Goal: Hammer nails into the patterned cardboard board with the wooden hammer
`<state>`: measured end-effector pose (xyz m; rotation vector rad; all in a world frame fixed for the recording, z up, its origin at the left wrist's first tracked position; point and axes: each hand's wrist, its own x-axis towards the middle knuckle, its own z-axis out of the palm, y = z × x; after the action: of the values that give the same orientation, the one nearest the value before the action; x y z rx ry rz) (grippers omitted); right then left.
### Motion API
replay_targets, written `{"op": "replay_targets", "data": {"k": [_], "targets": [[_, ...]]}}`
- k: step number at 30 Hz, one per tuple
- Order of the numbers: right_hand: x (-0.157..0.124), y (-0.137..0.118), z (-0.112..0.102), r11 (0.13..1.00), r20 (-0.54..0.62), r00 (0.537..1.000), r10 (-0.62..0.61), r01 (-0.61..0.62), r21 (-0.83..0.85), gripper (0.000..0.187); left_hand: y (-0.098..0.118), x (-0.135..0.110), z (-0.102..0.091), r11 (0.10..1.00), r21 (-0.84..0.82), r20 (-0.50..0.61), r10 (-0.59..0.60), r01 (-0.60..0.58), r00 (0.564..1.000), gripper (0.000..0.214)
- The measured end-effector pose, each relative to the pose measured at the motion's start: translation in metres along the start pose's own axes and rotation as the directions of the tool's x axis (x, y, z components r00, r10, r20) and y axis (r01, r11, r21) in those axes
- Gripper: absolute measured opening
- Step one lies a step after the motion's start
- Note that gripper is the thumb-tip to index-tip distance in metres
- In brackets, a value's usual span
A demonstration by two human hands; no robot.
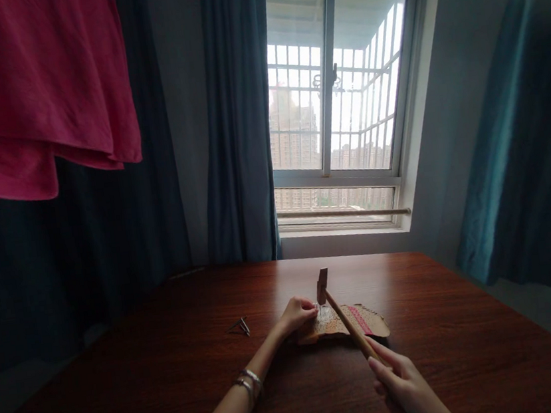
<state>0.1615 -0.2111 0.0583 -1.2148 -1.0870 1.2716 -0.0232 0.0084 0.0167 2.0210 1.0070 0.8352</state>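
My right hand (399, 372) is wrapped round the wooden handle of a hammer (347, 321), whose head is up at the far end of the handle. Just under the hammer head stands a thin nail (319, 309), pinched by the fingertips of my left hand (299, 314). Whether the head touches the nail is too small to tell. Below both lies a piece of cardboard (377, 321), brown with a pink-red band and a speckled pale patch. Several loose nails (244, 326) lie on the table to the left of my left hand.
The dark reddish wooden table (177, 386) reaches to the wall under the window (326, 93). Blue curtains (239, 117) hang on both sides of the window. A pink cloth (40, 88) hangs at the upper left, above the table.
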Motion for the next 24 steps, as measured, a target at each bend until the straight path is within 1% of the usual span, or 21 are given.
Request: {"op": "replay_targets", "data": {"k": [3,7,11,15,18,21,24], "targets": [[0.0,-0.002,0.002,1.0,-0.006,1.0,-0.019,0.019,-0.01,0.081,-0.006,0.002,0.002,0.999,0.0,-0.01,0.05,-0.05,0.999,0.031],[0.0,-0.003,0.003,0.999,0.015,1.0,-0.024,0.024,-0.027,0.079,-0.011,0.004,0.004,0.998,0.032,-0.026,0.059,-0.058,0.998,0.03],[0.001,-0.002,0.004,1.0,0.01,1.0,0.001,-0.001,-0.022,0.083,-0.009,0.002,0.003,0.995,0.078,-0.035,0.07,-0.067,0.997,0.031],[0.001,-0.004,0.008,1.0,-0.009,1.0,0.017,-0.017,-0.004,0.079,-0.005,0.0,0.002,0.993,0.101,-0.045,0.07,-0.065,0.997,0.031],[0.002,-0.005,0.011,1.0,-0.016,1.0,0.004,-0.004,-0.004,0.081,-0.005,-0.001,0.002,0.993,0.1,-0.051,0.067,-0.061,0.996,0.031],[0.003,-0.003,0.011,0.999,0.009,1.0,-0.013,0.014,-0.034,0.078,-0.006,0.0,0.003,0.993,0.09,-0.053,0.075,-0.07,0.996,0.03],[0.004,-0.002,0.01,0.996,0.024,0.998,-0.053,0.055,-0.067,0.075,-0.005,0.0,0.003,0.993,0.108,-0.057,0.046,-0.04,0.997,0.031]]}}
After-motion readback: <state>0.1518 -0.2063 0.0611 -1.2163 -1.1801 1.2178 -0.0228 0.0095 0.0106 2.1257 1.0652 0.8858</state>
